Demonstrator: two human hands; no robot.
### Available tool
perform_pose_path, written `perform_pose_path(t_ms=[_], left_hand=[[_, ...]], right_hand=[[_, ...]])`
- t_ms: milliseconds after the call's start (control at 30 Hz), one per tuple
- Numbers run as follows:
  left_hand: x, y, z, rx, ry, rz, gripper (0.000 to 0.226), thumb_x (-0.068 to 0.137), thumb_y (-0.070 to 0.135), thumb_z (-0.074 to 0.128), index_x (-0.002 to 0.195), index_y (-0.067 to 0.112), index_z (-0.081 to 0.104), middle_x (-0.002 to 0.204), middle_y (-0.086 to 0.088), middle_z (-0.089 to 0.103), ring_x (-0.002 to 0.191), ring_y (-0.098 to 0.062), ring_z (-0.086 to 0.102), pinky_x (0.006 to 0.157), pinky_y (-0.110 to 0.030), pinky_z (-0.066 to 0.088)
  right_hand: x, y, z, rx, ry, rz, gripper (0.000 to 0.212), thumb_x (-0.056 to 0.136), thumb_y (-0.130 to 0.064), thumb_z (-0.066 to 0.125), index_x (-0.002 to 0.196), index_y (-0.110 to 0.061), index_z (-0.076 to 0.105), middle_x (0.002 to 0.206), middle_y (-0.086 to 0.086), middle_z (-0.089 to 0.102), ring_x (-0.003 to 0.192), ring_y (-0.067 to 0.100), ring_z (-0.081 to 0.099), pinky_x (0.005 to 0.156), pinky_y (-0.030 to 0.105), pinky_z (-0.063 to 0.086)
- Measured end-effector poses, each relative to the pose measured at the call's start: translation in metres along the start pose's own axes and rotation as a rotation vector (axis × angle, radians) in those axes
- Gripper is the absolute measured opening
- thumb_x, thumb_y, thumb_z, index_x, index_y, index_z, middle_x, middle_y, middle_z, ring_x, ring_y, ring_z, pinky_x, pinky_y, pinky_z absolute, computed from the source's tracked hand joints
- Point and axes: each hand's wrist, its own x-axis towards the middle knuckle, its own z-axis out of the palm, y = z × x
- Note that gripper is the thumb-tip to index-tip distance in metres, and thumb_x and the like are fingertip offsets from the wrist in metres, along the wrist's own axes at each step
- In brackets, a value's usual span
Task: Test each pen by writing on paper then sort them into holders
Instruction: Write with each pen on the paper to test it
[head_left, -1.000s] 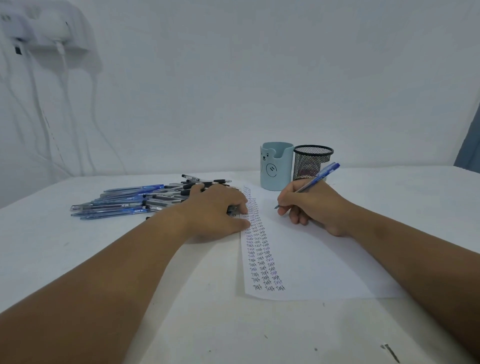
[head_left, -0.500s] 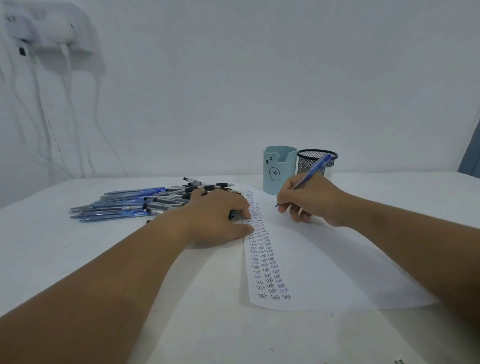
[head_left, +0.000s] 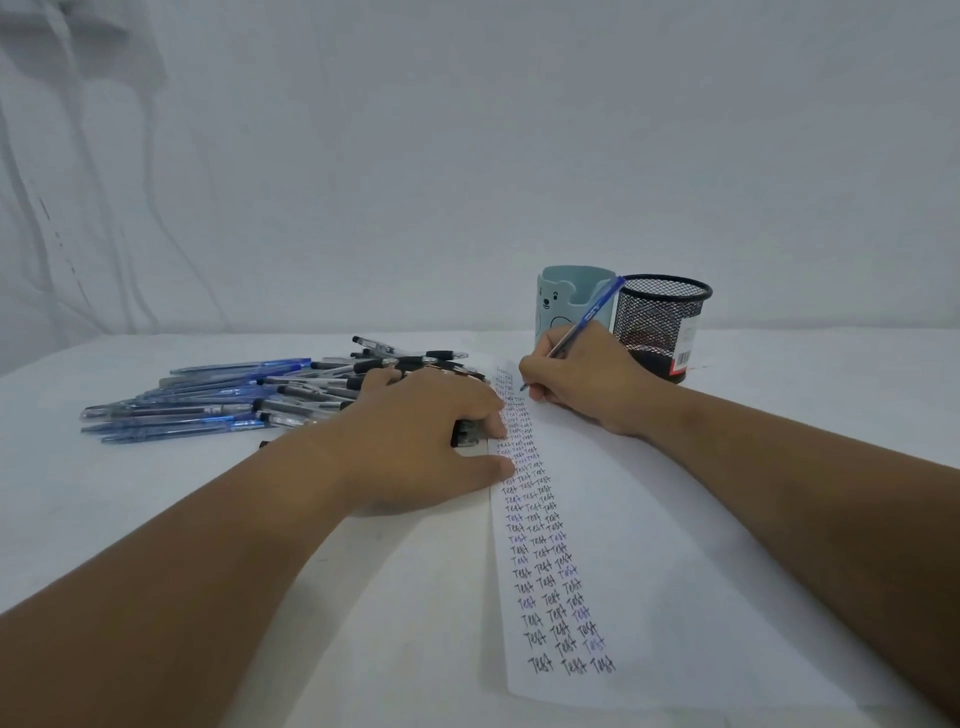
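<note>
Both forearms come in from the lower corners of the frame and meet near the centre. The left hand (head_left: 426, 441) lies palm down, fingers curled a little – thumb stretched out to the right. The right hand (head_left: 587, 384), right of centre, has its fingers bent in a writing pinch.
</note>
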Motion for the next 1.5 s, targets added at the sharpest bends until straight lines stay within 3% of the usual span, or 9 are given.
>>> perform_pose_path(t_ms=[233,400,567,800,967,1133,1267,1500], left_hand=[[-0.002,-0.004,-0.002,-0.038,0.011,-0.025,0.031,0.085,0.068,0.058,0.111,0.051,0.063,0.120,0.035,0.053,0.123,0.011,0.041,0.117,-0.045,0.015],[-0.003,-0.002,-0.001,-0.034,-0.003,-0.032,0.028,0.088,0.062,0.060,0.112,0.049,0.064,0.125,0.037,0.049,0.126,0.015,0.033,0.115,-0.040,0.008],[0.008,0.002,-0.007,0.037,-0.069,-0.037,0.023,0.087,0.061,0.059,0.107,0.049,0.061,0.116,0.030,0.052,0.118,0.004,0.043,0.113,-0.049,0.018],[0.015,-0.004,-0.006,0.103,-0.030,0.013,0.012,0.097,0.045,0.049,0.108,0.043,0.053,0.108,0.021,0.052,0.107,-0.004,0.048,0.108,-0.048,0.026],[0.012,-0.005,-0.001,0.144,0.036,0.058,0.026,0.089,0.049,0.034,0.108,0.045,0.051,0.106,0.022,0.052,0.104,-0.004,0.048,0.102,-0.046,0.031],[0.015,-0.011,0.000,0.099,0.061,0.048,0.027,0.088,0.051,0.042,0.113,0.046,0.050,0.107,0.025,0.054,0.104,0.000,0.047,0.103,-0.043,0.030],[0.017,-0.013,0.000,0.101,0.046,0.052,0.030,0.086,0.052,0.038,0.108,0.047,0.058,0.105,0.024,0.055,0.104,0.003,0.047,0.103,-0.045,0.031],[0.015,-0.016,0.001,0.108,0.055,0.070,0.039,0.087,0.055,0.036,0.111,0.047,0.065,0.110,0.026,0.055,0.110,0.003,0.049,0.103,-0.045,0.031]], right_hand=[[0.002,0.000,0.001,-0.053,-0.026,0.013,0.013,0.082,-0.018,0.072,0.071,-0.013,0.067,0.064,0.005,0.073,0.063,0.024,0.054,0.061,0.038,0.043],[0.001,-0.002,0.001,-0.091,-0.040,-0.002,0.012,0.082,-0.018,0.070,0.073,-0.011,0.069,0.064,0.001,0.072,0.065,0.024,0.055,0.062,0.039,0.045],[0.000,-0.004,0.001,-0.148,-0.042,-0.014,0.016,0.082,-0.022,0.069,0.068,-0.015,0.066,0.065,0.001,0.072,0.064,0.021,0.056,0.065,0.039,0.051],[-0.002,-0.005,0.001,-0.085,-0.039,0.014,0.015,0.084,-0.018,0.068,0.070,-0.015,0.064,0.061,-0.001,0.069,0.059,0.020,0.049,0.055,0.031,0.041],[0.000,-0.004,0.002,-0.126,-0.052,0.001,0.013,0.082,-0.020,0.068,0.070,-0.015,0.065,0.063,0.000,0.071,0.064,0.020,0.056,0.065,0.037,0.049],[0.000,-0.004,0.001,-0.141,-0.035,0.000,0.016,0.083,-0.020,0.068,0.068,-0.015,0.064,0.065,0.004,0.071,0.066,0.018,0.057,0.069,0.038,0.053],[0.000,-0.004,-0.001,-0.087,-0.036,0.009,0.017,0.083,-0.020,0.068,0.067,-0.015,0.063,0.060,0.000,0.069,0.064,0.022,0.053,0.065,0.039,0.046],[0.000,-0.005,0.000,-0.189,-0.026,-0.018,0.019,0.082,-0.020,0.068,0.064,-0.017,0.061,0.064,0.002,0.070,0.071,0.015,0.060,0.075,0.038,0.056]])
